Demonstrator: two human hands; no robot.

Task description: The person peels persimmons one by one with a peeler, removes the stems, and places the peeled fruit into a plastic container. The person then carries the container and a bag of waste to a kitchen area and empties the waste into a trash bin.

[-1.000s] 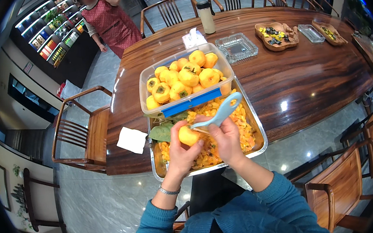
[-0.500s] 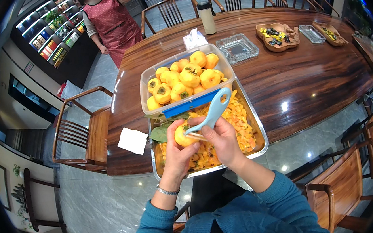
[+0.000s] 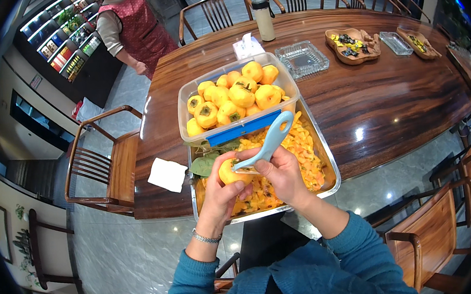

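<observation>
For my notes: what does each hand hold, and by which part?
Left hand: a yellow fruit, around its left side. Right hand: a blue peeler, by the handle near its head.

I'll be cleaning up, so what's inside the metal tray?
The metal tray holds orange peelings, with green leaves at its left side. The plastic box covers its far end, and the left hand and right hand hide some of the middle; what lies there cannot be seen.
</observation>
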